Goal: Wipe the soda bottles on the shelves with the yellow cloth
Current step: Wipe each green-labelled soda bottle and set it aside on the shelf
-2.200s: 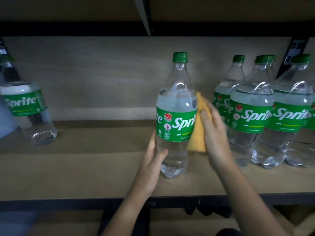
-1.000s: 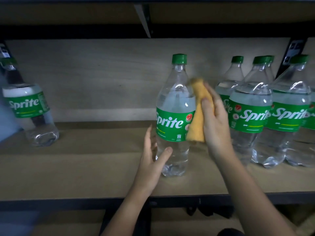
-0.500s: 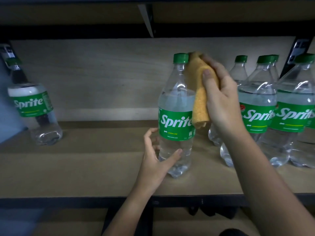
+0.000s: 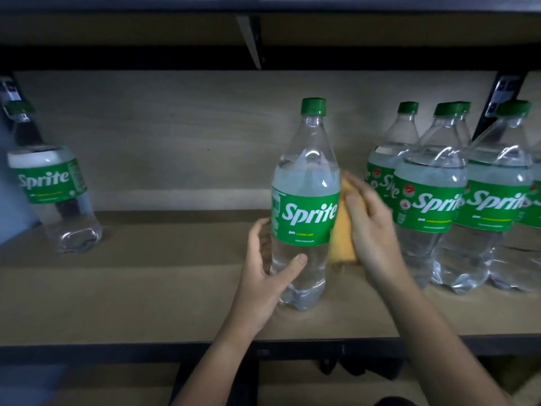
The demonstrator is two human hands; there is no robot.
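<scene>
Currently mid-wipe, by my reading: centre bottle (image 4: 306,200) upright on shelf (image 4: 146,288), left hand (image 4: 263,282) wrapped round its lower body. Right hand (image 4: 371,227) grips yellow cloth (image 4: 342,241) against label's right side. Next needs steady base hold, cloth pressure round other faces.

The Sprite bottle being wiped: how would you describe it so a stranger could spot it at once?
On the wooden shelf, a lone Sprite bottle stands far left and a cluster of bottles crowds the right. Between them stands the middle bottle. Only this one is touched: the left hand grips its lower part and the right hand holds a yellow cloth against its side.
</scene>
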